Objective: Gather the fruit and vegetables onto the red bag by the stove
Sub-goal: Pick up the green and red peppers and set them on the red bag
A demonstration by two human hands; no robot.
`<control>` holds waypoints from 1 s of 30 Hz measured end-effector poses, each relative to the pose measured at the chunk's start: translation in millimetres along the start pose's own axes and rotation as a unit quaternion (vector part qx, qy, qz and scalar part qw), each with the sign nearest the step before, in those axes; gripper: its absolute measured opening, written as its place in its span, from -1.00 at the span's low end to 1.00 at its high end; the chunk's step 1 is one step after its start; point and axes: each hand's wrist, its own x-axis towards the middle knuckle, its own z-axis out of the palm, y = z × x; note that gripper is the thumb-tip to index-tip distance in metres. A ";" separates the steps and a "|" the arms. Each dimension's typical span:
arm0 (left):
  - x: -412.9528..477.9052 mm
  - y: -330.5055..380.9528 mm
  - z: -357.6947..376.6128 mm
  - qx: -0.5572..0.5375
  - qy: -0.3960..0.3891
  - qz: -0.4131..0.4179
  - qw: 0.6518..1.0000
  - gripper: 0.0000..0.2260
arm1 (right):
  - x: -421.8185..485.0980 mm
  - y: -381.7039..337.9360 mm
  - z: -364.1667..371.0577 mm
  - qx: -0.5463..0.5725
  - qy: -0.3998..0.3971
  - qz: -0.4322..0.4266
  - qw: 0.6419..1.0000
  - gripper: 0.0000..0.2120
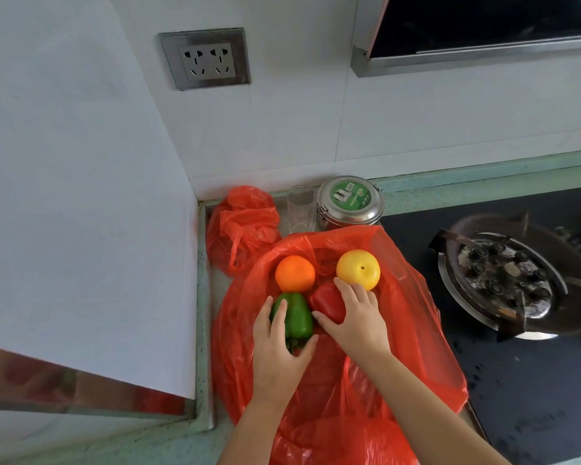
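Gripping the green pepper (pixel 297 317) with the left hand (pixel 275 350) and the red pepper (pixel 327 302) with the right hand (pixel 356 320), all on the bag (pixel 410 330), the person risks nudging the adjacent orange (pixel 295 273) and yellow fruit (pixel 358 269), which may roll off toward the stove (pixel 517 380).

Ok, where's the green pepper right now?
The green pepper lies on the red bag mid-frame in the head view, gripped by the left hand, below the orange, with the red pepper to its right.

Bright, soft, even light, possibly daylight from behind the camera; shadows are faint. Wide-angle distortion bends the range hood (pixel 477 52) and counter edge (pixel 483 176). The lower-left corner is blurred.
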 end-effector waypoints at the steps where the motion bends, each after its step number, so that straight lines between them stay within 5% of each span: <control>1: 0.2 0.6 -0.4 0.000 0.000 0.000 1.000 -0.29 | -1.1 -0.1 -1.1 0.000 0.001 -0.003 1.000 -0.32; 10: -3.1 8.6 -3.6 0.014 0.013 0.034 0.999 -0.37 | -14.3 2.0 -10.4 0.003 0.029 -0.041 0.999 -0.36; 30: -67.3 117.9 2.1 0.035 0.029 0.289 0.956 -0.69 | -136.8 51.1 -94.4 -0.044 0.228 -0.034 0.972 -0.67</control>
